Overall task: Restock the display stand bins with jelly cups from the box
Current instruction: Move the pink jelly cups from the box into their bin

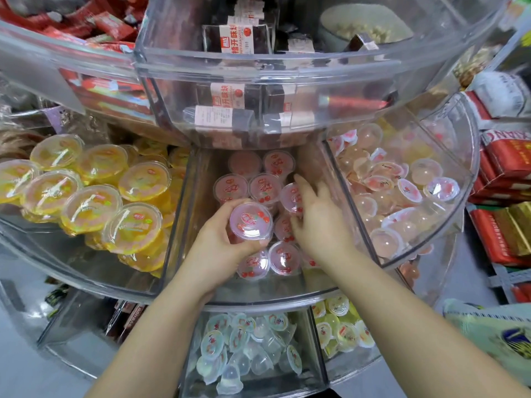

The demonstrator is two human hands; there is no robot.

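Note:
A clear tiered display stand fills the view. Its middle bin (184, 225) holds several pink jelly cups (231, 187) with cherry lids, standing in rows. My left hand (218, 248) is inside this bin, shut on one pink jelly cup (250, 221) held lid up above the others. My right hand (316, 222) reaches into the same bin on the right side, its fingers spread over a pink cup (291, 196) by the divider. The supply box is out of view.
Yellow jelly cups (92, 208) fill the bin to the left. Small pale pink jellies (396, 185) fill the bin to the right. The tier above (258, 67) overhangs with dark wrapped snacks. Small clear jellies (244, 349) lie below. Red packets (505, 156) line a shelf at right.

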